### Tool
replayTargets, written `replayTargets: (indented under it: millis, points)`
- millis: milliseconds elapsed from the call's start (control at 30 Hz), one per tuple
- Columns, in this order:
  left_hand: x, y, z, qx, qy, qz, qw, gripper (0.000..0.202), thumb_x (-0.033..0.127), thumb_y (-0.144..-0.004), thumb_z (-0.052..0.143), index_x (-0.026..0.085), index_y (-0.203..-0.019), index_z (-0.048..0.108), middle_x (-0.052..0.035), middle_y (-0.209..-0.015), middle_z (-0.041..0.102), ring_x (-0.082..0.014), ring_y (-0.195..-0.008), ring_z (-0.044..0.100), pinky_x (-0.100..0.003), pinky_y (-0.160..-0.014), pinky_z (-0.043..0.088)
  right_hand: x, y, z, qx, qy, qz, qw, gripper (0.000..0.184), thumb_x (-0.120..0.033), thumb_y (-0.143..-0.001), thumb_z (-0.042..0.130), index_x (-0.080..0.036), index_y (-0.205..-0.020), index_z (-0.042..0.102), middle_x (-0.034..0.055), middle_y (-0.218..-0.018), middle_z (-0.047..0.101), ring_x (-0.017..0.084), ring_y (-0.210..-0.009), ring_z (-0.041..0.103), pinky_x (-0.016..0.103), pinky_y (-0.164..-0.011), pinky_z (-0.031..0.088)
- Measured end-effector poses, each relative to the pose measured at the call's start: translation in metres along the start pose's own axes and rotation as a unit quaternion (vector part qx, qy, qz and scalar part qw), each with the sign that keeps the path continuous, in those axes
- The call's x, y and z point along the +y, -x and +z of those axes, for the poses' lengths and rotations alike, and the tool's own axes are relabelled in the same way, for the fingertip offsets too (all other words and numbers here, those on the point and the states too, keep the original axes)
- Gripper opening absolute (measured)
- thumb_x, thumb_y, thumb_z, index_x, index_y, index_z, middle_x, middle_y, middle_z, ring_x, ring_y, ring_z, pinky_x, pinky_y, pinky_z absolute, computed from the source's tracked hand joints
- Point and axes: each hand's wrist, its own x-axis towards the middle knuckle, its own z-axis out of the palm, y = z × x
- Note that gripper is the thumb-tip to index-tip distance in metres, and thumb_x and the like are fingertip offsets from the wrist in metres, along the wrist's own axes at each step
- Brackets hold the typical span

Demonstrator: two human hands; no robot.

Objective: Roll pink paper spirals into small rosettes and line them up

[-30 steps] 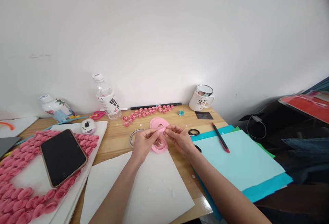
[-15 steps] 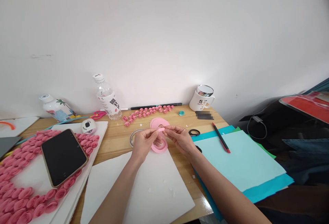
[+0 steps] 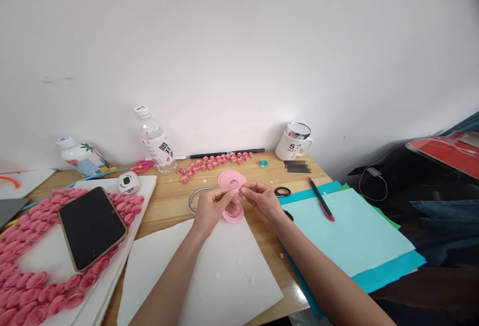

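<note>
My left hand (image 3: pixel 209 209) and my right hand (image 3: pixel 262 200) meet above the front of the desk, fingertips pinched on a pink paper strip (image 3: pixel 236 191). The strip curves away below, and fingers hide part of it. A pink paper ring (image 3: pixel 235 216) shows just under my fingers; whether it joins the strip I cannot tell. Behind them lie more pink paper rings (image 3: pixel 229 176). Left of my left hand is a roll of tape (image 3: pixel 193 201), partly covered. Black-handled scissors (image 3: pixel 283 192) lie beside my right hand, partly hidden under my arm.
A white sheet (image 3: pixel 224 276) lies beneath my forearms. Small pink paper rosettes (image 3: pixel 209 162) stand in rows at the back, near a bottle (image 3: pixel 157 144) and a mug (image 3: pixel 294 141). At left, a phone (image 3: pixel 93 229) rests on a rosette-covered board; at right, a pen (image 3: pixel 321 199) tops coloured paper (image 3: pixel 348 236).
The pink strip between my fingertips has turned and shows less of its face. My right fingers have shifted slightly. Both hands stay in nearly the same place.
</note>
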Motion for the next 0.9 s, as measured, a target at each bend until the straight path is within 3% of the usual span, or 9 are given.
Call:
replayTargets:
  millis: [267,567,900]
  points:
    - [-0.0041,-0.0023,-0.0029,0.019,0.019,-0.014,1.0,0.02,0.03,-0.072,0.058,0.012,-0.066,0.066,-0.0035,-0.062,0.065,-0.0113,-0.05,0.057,-0.022,-0.051,0.05,-0.0033,0.0002,0.0036,0.008,-0.01,0.021,1.0,0.018,-0.026,-0.058,0.076,-0.019,-0.073,0.07,0.002,-0.084,0.069,0.01,-0.069,0.061,0.026,-0.077,0.047]
    - [-0.0017,-0.0005,-0.0004,0.005,-0.001,-0.005,1.0,0.023,0.029,-0.072,0.058,0.014,-0.055,0.063,-0.0014,-0.053,0.062,-0.0106,-0.047,0.055,-0.021,-0.05,0.048,-0.0008,-0.0013,-0.0005,0.004,0.003,0.016,1.0,0.016,-0.024,-0.057,0.076,-0.019,-0.07,0.068,-0.0014,-0.065,0.065,0.008,-0.058,0.056,0.022,-0.062,0.047]
    - [0.0016,0.0005,-0.0001,0.01,0.005,-0.015,1.0,0.022,0.029,-0.072,0.058,0.013,-0.058,0.063,-0.0012,-0.053,0.062,-0.0105,-0.048,0.055,-0.021,-0.051,0.048,0.0006,-0.0013,0.0001,-0.003,0.012,0.002,1.0,0.013,-0.027,-0.058,0.076,-0.019,-0.064,0.068,-0.001,-0.064,0.065,0.01,-0.062,0.056,0.024,-0.067,0.047]
